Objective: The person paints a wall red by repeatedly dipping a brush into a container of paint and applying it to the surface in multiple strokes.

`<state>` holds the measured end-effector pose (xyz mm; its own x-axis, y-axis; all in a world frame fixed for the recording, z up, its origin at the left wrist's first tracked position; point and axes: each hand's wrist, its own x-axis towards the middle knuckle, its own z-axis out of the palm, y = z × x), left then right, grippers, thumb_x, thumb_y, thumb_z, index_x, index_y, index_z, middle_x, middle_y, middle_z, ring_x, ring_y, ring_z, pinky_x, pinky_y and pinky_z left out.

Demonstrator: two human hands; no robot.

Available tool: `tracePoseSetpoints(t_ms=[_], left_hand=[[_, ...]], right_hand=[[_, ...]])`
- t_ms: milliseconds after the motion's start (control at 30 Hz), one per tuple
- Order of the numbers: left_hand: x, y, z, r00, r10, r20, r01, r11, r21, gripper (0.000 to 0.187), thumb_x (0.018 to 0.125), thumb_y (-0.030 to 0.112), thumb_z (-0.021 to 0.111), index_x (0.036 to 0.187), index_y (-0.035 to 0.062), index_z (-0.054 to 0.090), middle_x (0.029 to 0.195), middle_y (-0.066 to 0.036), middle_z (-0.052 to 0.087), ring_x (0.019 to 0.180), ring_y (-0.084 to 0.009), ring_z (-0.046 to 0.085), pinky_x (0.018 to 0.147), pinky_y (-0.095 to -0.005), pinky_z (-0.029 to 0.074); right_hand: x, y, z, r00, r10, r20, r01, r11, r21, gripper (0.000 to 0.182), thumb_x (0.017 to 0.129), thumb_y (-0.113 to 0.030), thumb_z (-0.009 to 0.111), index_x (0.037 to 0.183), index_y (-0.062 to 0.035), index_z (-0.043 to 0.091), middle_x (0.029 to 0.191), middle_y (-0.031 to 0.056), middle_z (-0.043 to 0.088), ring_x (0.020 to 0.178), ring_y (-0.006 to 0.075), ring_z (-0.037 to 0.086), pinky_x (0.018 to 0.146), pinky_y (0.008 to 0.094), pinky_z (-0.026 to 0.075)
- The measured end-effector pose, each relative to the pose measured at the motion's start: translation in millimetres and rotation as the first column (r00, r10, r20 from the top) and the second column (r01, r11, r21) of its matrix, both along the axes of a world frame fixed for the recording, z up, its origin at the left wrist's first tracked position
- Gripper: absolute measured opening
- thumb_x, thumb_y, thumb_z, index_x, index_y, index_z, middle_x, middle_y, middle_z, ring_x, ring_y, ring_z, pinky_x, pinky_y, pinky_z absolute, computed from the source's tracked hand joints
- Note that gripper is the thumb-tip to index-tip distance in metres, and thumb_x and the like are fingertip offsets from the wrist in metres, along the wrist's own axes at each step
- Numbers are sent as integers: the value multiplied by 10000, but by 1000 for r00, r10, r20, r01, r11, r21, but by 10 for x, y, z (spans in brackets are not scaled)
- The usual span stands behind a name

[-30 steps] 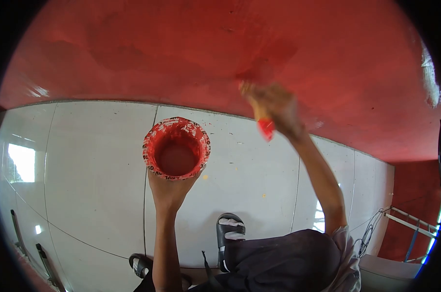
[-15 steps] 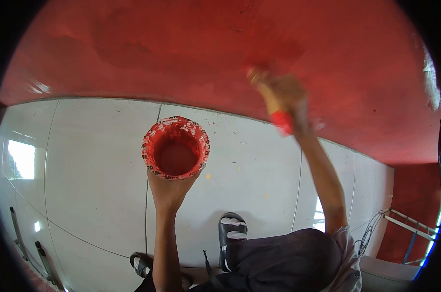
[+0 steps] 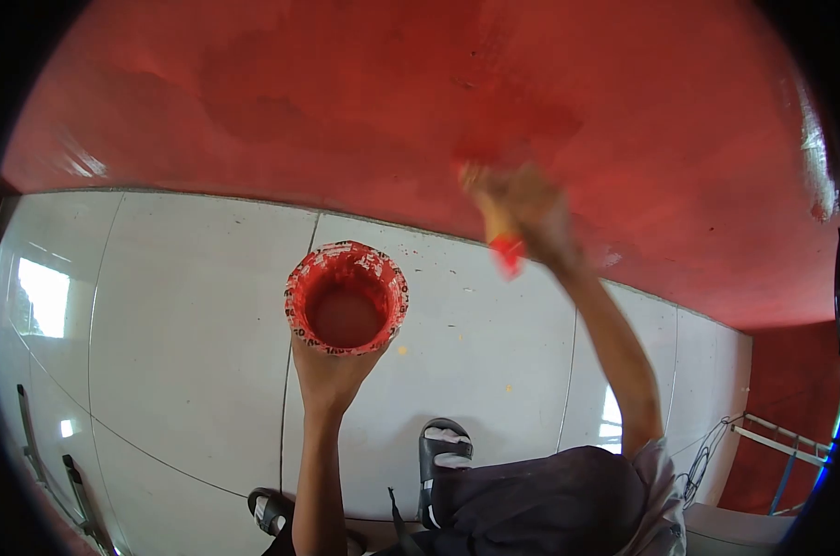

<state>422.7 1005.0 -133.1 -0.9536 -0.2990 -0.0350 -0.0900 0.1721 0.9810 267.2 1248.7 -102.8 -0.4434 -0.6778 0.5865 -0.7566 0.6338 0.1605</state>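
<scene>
My left hand point(image 3: 334, 380) is wrapped round a paint pot point(image 3: 299, 315) from below and behind. Red paint point(image 3: 346, 313) lies in the bottom of the pot, and its lettered rim is smeared with red and white. My right hand point(image 3: 536, 208), blurred by motion, grips a paintbrush point(image 3: 500, 222) close to the red wall point(image 3: 364, 111). The brush has a yellowish handle with a red end pointing down; its other end is at the wall, where the bristles are hard to make out. A darker red patch shows on the wall just above the hand.
White floor tiles point(image 3: 188, 306) meet the foot of the wall, with small specks on them. At the right stand a ladder-like metal frame point(image 3: 781, 435) and a coiled cable point(image 3: 702, 459). My sandalled foot point(image 3: 443, 454) is below the pot.
My right hand has moved down and slightly left with the paintbrush along the wall. The paint pot in my left hand sits a little lower and further right in view.
</scene>
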Motion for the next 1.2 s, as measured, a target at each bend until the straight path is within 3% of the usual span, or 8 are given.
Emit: tracePoseSetpoints(t_ms=[100,200,400,467,567,700,900,1200], left_hand=[[-23,17,35,1000,17,14,-18,998,65,695,572,62,823,1193,56,512,1141,-78,593,1056,-218,580,917,-354,489],[-57,11,47,1000,3,-16,-2,997,74,691,574,106,838,1183,49,515,1131,-91,583,1027,-217,578,880,-342,482],[-14,-62,107,999,30,-45,-29,999,27,710,562,63,829,1195,61,508,1144,-79,590,1058,-220,578,916,-350,490],[14,-114,135,999,50,-9,-50,999,17,701,562,55,826,1189,62,513,1139,-77,593,1054,-220,580,912,-349,492],[-132,83,-3,996,64,58,-63,998,-19,687,563,43,820,1181,64,521,1132,-73,598,1050,-217,583,907,-345,496],[-138,100,-92,995,89,34,-90,996,18,663,576,98,844,1161,39,535,1123,-87,599,1018,-216,590,874,-346,496],[-116,88,-78,994,105,39,-106,994,24,673,571,105,848,1162,37,533,1118,-90,601,1015,-218,593,868,-343,501],[-116,-37,-112,989,131,73,-132,991,15,557,593,84,824,1087,18,576,1048,-87,634,945,-208,615,840,-329,503]], right_hand=[[-221,-86,831,984,3,-178,-68,931,-359,341,675,-104,709,1006,-182,704,915,-25,672,676,147,533,596,251,469],[-211,-249,1042,806,-14,-592,-174,950,-258,357,647,-105,725,988,-210,722,882,-20,661,660,142,505,556,262,434],[134,-212,-672,983,38,179,-74,977,200,373,701,-99,680,1043,-249,670,1086,-89,569,874,133,511,570,249,507],[35,-187,-550,991,17,132,-34,991,130,376,702,-73,672,1050,-214,668,1055,-67,613,810,142,530,599,270,498],[-460,-24,217,973,154,-171,-194,949,-247,392,654,-78,710,1035,-168,686,935,-25,667,683,153,526,581,275,460],[-443,-92,568,869,-30,-494,-166,922,-350,415,602,-104,744,1007,-183,707,898,-31,665,656,140,504,557,265,437],[-37,-103,-1371,975,-28,220,13,998,68,429,649,-15,701,1024,-226,693,943,-92,614,795,146,524,584,271,482],[1123,-102,-1408,788,150,597,209,847,-489,247,719,31,714,949,-54,683,839,69,669,720,196,622,634,301,519]])
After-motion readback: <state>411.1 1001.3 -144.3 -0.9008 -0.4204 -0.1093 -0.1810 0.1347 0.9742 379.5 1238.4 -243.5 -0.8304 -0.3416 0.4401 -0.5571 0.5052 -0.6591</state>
